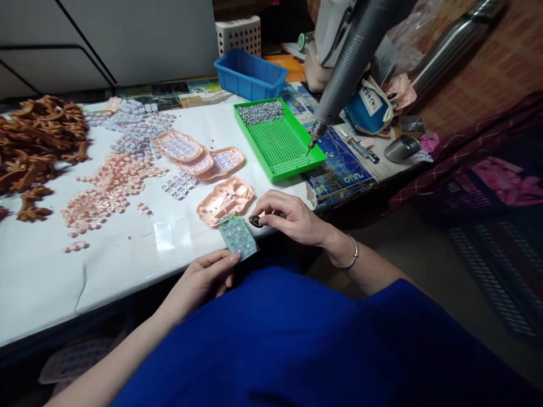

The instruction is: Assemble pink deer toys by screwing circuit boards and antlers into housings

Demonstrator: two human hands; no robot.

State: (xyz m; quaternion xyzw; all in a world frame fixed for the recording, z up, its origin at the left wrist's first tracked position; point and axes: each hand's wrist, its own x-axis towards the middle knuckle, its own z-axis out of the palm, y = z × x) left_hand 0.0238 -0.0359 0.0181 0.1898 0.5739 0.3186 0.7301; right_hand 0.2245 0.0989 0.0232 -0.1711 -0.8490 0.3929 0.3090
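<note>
My left hand (214, 268) pinches the lower corner of a green circuit board (238, 236) at the table's front edge. The board's upper end overlaps a pink plastic shell (212, 200), which lies open side up with thin wires inside. Between the thumb and fingers of my right hand (292, 217) is a small round dark part, apparently a speaker (255, 221), held just right of the board. Behind the shell lie several pink casings (224, 162) fitted with pale keys, and a patch of loose keypad pieces (179, 185).
A green tray (271, 150) of screws stands behind my right hand, with an electric screwdriver (335, 79) hanging over it. A blue bin (250, 76) is farther back. Small pink pieces (106, 186) and brown plastic parts (42, 135) are heaped at left. A metal cup (402, 148) stands right.
</note>
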